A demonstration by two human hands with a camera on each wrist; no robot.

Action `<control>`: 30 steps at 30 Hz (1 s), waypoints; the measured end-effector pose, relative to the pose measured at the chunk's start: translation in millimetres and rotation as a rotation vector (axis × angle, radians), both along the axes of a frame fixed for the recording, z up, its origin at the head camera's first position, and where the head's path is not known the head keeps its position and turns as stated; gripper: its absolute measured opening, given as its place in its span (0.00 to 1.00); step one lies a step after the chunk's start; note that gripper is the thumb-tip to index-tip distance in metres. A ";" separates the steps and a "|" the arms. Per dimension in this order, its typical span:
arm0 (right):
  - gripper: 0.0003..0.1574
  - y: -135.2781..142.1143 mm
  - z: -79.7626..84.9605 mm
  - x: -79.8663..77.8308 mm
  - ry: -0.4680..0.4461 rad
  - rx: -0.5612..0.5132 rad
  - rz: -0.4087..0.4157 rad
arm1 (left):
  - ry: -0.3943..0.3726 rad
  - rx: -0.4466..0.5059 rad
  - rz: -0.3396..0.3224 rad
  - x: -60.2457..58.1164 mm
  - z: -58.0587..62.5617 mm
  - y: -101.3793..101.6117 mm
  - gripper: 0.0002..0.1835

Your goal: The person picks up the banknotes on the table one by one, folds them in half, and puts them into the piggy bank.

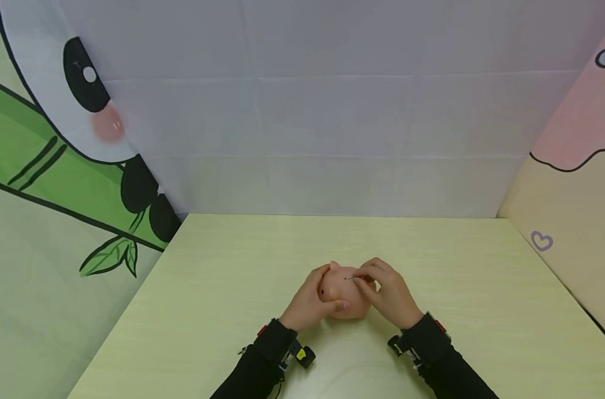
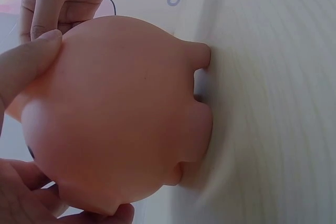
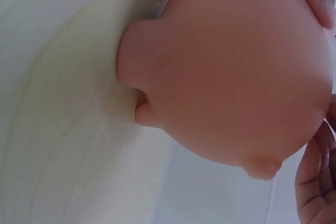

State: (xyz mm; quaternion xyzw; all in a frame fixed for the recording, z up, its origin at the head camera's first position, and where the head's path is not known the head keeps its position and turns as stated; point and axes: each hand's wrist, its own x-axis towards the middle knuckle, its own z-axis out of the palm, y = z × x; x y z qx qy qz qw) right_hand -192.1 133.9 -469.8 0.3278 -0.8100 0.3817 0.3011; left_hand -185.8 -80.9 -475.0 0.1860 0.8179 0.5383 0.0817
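A pink piggy bank (image 1: 344,299) stands on its short legs on the table, with a dark eye on its left side. My left hand (image 1: 307,299) holds it from the left, thumb on the near side and fingers around the far side. Above its top, my right hand (image 1: 389,291) pinches a small thin silvery coin (image 1: 350,278), seen edge-on. In the left wrist view the piggy bank (image 2: 121,108) hides part of both hands. In the right wrist view, fingers of my right hand (image 3: 315,182) show beside the piggy bank (image 3: 226,66), and the coin cannot be made out.
The pale wood-grain table (image 1: 232,260) spreads around the piggy bank. A plain whitish cloth wall (image 1: 332,122) rises at its back edge. Printed cloths flank it, a green one (image 1: 28,277) on the left and a cream-pink one (image 1: 576,194) on the right.
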 end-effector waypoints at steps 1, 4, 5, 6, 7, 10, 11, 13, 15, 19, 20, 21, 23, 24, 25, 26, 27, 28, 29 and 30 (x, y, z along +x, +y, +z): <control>0.12 -0.6 0.0 0.7 0.001 -0.001 0.001 | -0.001 0.002 -0.001 0.6 0.3 -0.6 0.51; 0.12 -2.6 0.5 3.4 0.008 -0.002 0.000 | -0.001 0.008 -0.005 2.8 1.1 -2.5 0.51; 0.12 -3.4 0.8 4.5 0.010 -0.001 0.000 | -0.002 0.009 -0.006 3.5 1.3 -3.1 0.51; 0.12 -4.1 1.2 5.7 0.010 -0.002 0.000 | -0.002 0.008 -0.006 4.3 1.5 -3.8 0.51; 0.12 -4.8 1.7 7.1 0.009 -0.001 -0.001 | -0.002 0.006 -0.007 5.1 1.8 -4.4 0.51; 0.12 -7.1 2.8 11.0 0.016 0.001 -0.005 | 0.000 -0.002 -0.010 7.8 2.4 -6.3 0.51; 0.12 -7.8 3.1 12.3 0.018 0.002 -0.007 | 0.002 -0.004 -0.012 8.7 2.5 -6.9 0.51; 0.12 -9.2 3.6 14.8 0.018 0.003 -0.012 | 0.003 -0.005 -0.016 10.4 2.8 -8.0 0.51; 0.11 -10.6 4.4 17.4 0.018 0.005 -0.019 | 0.006 -0.006 -0.021 12.0 3.0 -9.1 0.51; 0.11 -13.2 5.4 22.7 0.014 0.011 -0.033 | 0.007 -0.006 -0.027 15.2 3.7 -11.4 0.51; 0.11 -13.9 5.7 24.1 0.013 0.013 -0.035 | 0.011 -0.004 -0.029 16.3 4.1 -12.0 0.51; 0.11 -14.5 5.8 25.4 0.013 0.014 -0.037 | 0.012 -0.003 -0.031 17.1 4.3 -12.7 0.51; 0.11 -16.0 6.2 27.9 0.012 0.016 -0.040 | 0.014 -0.002 -0.035 18.8 4.7 -14.0 0.51; 0.11 -16.7 6.3 29.2 0.013 0.016 -0.042 | 0.014 -0.001 -0.037 19.6 5.0 -14.7 0.51; 0.11 -17.4 6.4 30.4 0.014 0.017 -0.044 | 0.014 -0.002 -0.038 20.4 5.1 -15.2 0.51; 0.10 -18.1 6.3 31.7 0.012 0.016 -0.046 | 0.013 -0.002 -0.039 21.2 5.5 -15.8 0.51; 0.09 -18.7 6.1 32.8 0.011 0.017 -0.048 | 0.008 -0.005 -0.040 21.8 5.5 -16.4 0.51; 0.09 -19.5 6.1 34.1 0.011 0.017 -0.050 | 0.008 -0.006 -0.041 22.6 5.7 -17.0 0.51; 0.08 -20.1 6.0 35.4 0.013 0.018 -0.053 | 0.006 -0.008 -0.042 23.4 5.9 -17.6 0.51; 0.08 -20.8 6.2 36.8 0.012 0.019 -0.055 | 0.005 -0.008 -0.044 24.2 6.0 -18.2 0.51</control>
